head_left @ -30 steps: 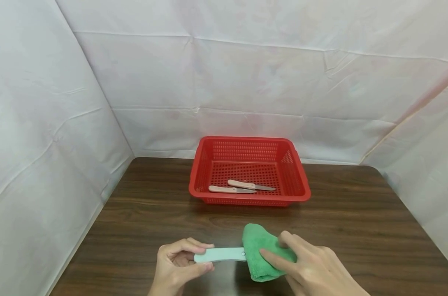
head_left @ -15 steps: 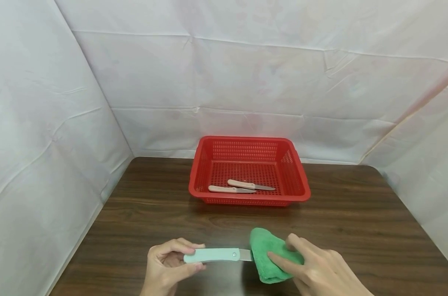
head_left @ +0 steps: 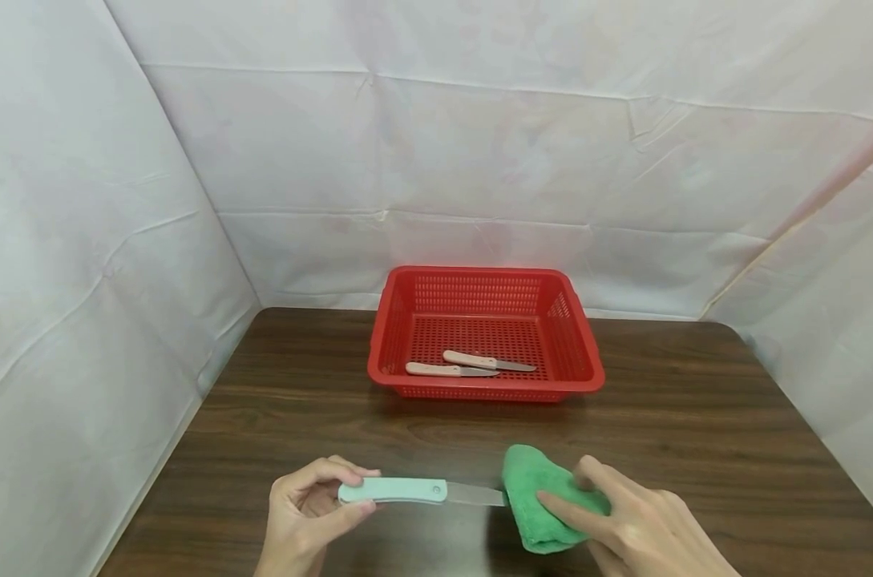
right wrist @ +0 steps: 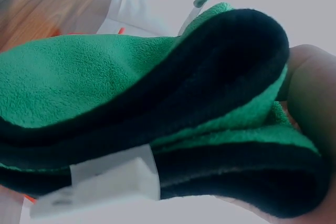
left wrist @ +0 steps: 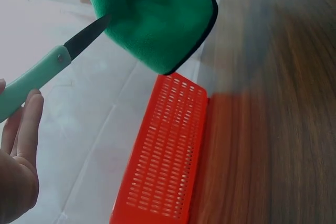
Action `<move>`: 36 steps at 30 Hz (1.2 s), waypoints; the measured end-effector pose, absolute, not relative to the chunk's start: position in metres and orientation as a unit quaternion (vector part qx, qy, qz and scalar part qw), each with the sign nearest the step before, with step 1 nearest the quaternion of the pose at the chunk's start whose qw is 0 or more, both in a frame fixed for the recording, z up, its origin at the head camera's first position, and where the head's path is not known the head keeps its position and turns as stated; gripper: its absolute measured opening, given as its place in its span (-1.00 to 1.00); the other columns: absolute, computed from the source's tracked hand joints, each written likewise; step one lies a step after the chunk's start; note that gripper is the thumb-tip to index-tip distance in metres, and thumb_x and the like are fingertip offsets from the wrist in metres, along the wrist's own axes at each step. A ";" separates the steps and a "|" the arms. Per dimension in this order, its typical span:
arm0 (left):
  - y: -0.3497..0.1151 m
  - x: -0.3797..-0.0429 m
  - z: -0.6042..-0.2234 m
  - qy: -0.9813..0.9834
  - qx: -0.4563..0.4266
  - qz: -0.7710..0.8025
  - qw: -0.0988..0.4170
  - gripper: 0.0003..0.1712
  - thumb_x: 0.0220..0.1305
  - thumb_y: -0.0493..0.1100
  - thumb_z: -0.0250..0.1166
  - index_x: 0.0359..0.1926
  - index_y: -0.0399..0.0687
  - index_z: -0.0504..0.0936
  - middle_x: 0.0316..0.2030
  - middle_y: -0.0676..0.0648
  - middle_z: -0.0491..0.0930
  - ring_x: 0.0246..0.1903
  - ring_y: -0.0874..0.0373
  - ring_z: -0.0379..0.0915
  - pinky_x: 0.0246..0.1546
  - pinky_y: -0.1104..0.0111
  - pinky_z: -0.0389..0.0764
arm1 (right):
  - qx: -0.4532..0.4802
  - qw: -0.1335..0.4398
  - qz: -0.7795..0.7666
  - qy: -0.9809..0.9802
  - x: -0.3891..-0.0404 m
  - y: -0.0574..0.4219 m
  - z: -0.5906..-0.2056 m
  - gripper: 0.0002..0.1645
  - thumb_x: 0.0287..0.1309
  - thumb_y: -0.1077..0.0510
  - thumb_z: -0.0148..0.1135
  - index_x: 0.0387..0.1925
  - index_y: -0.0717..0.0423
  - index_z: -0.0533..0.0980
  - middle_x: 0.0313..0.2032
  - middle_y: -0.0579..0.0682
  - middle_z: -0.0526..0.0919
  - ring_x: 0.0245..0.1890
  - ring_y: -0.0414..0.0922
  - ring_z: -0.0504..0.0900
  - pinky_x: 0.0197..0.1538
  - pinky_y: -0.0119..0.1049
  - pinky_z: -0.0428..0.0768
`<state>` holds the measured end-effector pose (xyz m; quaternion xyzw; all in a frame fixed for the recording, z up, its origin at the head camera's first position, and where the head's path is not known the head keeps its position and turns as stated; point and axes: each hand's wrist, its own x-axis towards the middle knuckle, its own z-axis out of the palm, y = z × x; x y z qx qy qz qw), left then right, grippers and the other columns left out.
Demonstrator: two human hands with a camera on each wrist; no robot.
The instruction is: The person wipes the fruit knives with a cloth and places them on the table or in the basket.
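Observation:
My left hand (head_left: 309, 509) pinches the mint-green handle of a folding knife (head_left: 396, 490), blade out and pointing right. Most of the metal blade (head_left: 472, 494) shows; its tip end meets a folded green cloth (head_left: 544, 505). My right hand (head_left: 627, 521) grips that cloth, with the index finger lying along its top. Seen from the left wrist, the blade's tip touches or enters the cloth (left wrist: 152, 19), which has a black edging. The right wrist view is largely filled by the cloth (right wrist: 94, 72) and its white label (right wrist: 118, 177).
Behind the hands, a red perforated basket (head_left: 487, 386) stands on the dark wooden table (head_left: 299, 417). Two knives with pale handles lie in it, a front one (head_left: 434, 369) and a rear one (head_left: 470, 359). White sheeting (head_left: 479, 144) encloses the table's back and sides.
My left hand has drawn the knife leftward while the right hand and cloth have shifted right. The blade, hidden in the cloth at first, has come into sight.

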<state>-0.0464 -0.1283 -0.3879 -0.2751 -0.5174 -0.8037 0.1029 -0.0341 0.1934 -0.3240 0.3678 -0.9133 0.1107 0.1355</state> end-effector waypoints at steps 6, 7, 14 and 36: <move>-0.128 -0.046 -0.390 -0.550 -0.217 -0.801 0.097 -0.68 -0.13 -0.72 0.09 -0.31 -0.46 0.51 -0.36 -0.31 0.57 -0.46 -0.07 0.55 -0.44 0.13 0.59 | 0.369 0.151 0.117 -0.910 -0.034 0.199 -0.326 -0.50 0.17 -0.06 -0.39 -0.06 -0.35 0.49 -0.35 -0.24 0.20 -0.67 -0.48 0.01 -0.69 -0.80 -0.05; -0.127 -0.045 -0.390 -0.555 -0.200 -0.802 0.094 -0.72 -0.12 -0.70 0.10 -0.33 -0.47 0.51 -0.38 -0.31 0.58 -0.49 -0.07 0.55 -0.45 0.09 0.58 | 0.371 0.158 0.119 -0.907 -0.035 0.200 -0.327 -0.37 0.14 -0.10 -0.56 -0.07 -0.34 0.50 -0.35 -0.23 0.21 -0.67 -0.48 0.00 -0.69 -0.80 -0.06; -0.125 -0.048 -0.395 -0.560 -0.173 -0.806 0.086 -0.84 -0.04 -0.65 0.10 -0.37 -0.52 0.49 -0.43 -0.36 0.55 -0.55 -0.12 0.54 -0.56 -0.01 0.53 | 0.402 0.230 0.107 -0.880 -0.040 0.204 -0.329 -0.37 0.14 0.07 -0.54 -0.12 -0.24 0.53 -0.33 -0.15 0.33 -0.66 -0.46 -0.10 -0.69 -0.74 -0.17; -0.136 -0.057 -0.403 -0.500 -0.289 -0.813 -0.075 -0.59 -0.07 -0.71 0.04 -0.15 -0.43 0.48 -0.15 -0.35 0.50 -0.39 -0.22 0.54 -0.48 0.01 0.54 | 0.367 0.237 0.142 -0.888 -0.046 0.213 -0.328 -0.38 -0.02 0.13 -0.44 -0.12 -0.16 0.55 -0.31 -0.21 0.32 -0.65 -0.47 0.14 -0.67 -0.76 -0.03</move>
